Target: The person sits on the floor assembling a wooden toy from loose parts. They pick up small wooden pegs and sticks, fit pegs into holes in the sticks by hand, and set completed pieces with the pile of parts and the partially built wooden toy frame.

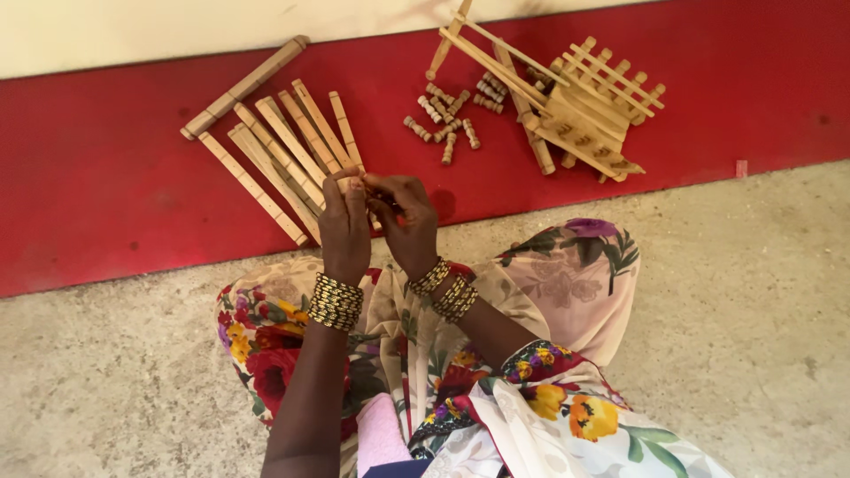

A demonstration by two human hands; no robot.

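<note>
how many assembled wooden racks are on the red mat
1. The assembled wooden rack lies tipped at the mat's upper right, beside loose wooden pegs. The flat wooden slats at upper left are separate pieces, partly hidden by the hands.

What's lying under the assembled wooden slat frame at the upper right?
The assembled wooden slat frame rests on the red floor strip. A few short wooden pegs lie beside it, some partly tucked beneath its long slats. Whatever lies under its dense middle is covered.
</note>
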